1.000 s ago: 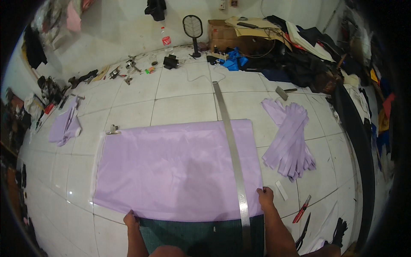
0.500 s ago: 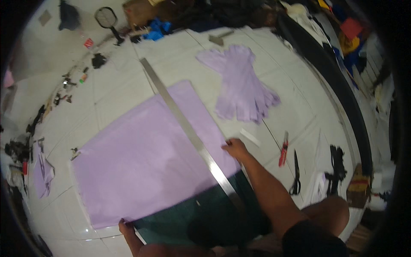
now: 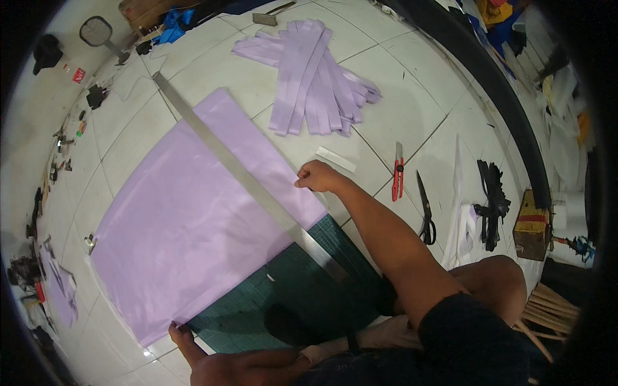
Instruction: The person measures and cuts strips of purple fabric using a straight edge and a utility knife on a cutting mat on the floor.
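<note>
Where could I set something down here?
The floor is largely bare between the lavender strips and the long black band, and between those strips and the far end of the metal ruler. It's crowded right of the right hand, with a red cutter, scissors and black bundle; the ruler crosses the lavender cloth.

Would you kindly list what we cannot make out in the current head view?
Head view, hidden: how far the green mat runs beneath the lilac fabric, which covers it.
Head view, hidden: the palms of the left hand and right hand, turned away behind their own backs.
Head view, cut off: the cardboard box, by the upper edge.
Head view, too small: the metal bits at left.
</note>
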A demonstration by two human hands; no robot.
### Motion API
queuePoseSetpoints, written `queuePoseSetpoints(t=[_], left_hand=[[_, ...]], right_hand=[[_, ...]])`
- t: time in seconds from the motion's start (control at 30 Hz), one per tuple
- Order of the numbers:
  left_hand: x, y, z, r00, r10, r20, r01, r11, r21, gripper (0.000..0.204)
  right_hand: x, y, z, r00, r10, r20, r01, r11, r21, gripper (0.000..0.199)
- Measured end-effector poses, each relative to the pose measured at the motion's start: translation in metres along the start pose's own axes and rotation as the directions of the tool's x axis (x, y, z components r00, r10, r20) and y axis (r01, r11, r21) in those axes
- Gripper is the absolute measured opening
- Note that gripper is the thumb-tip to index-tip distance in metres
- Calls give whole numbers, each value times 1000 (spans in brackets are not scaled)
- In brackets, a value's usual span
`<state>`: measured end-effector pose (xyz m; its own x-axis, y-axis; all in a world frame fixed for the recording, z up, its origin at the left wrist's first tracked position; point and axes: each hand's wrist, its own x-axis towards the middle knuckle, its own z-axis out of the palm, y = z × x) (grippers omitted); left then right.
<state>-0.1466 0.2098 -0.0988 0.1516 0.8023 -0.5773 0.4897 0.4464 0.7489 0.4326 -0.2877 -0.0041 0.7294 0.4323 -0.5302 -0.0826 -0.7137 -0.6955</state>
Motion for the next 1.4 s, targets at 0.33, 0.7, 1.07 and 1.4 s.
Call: queuePoseSetpoints(t=[0.33, 0.7, 1.07, 1.4], left_hand=[[-27, 3, 27, 823, 531, 203, -328, 152, 932, 28], [-85, 115, 60, 788, 137, -601, 264, 806, 530, 63], [-156, 369, 189, 597, 467, 652, -659, -178, 731, 55], [-336, 488, 383, 389, 278, 878, -776, -415, 475, 45]], right_hand=[[11, 4, -5, 998, 1, 57, 12, 973, -229, 33], [-58, -132, -145, 909, -237, 343, 416, 460, -785, 50], [-49, -95, -153, 825, -408, 392, 566, 595, -570, 52], [-38, -98, -100, 690, -468, 553, 715, 561, -417, 41]])
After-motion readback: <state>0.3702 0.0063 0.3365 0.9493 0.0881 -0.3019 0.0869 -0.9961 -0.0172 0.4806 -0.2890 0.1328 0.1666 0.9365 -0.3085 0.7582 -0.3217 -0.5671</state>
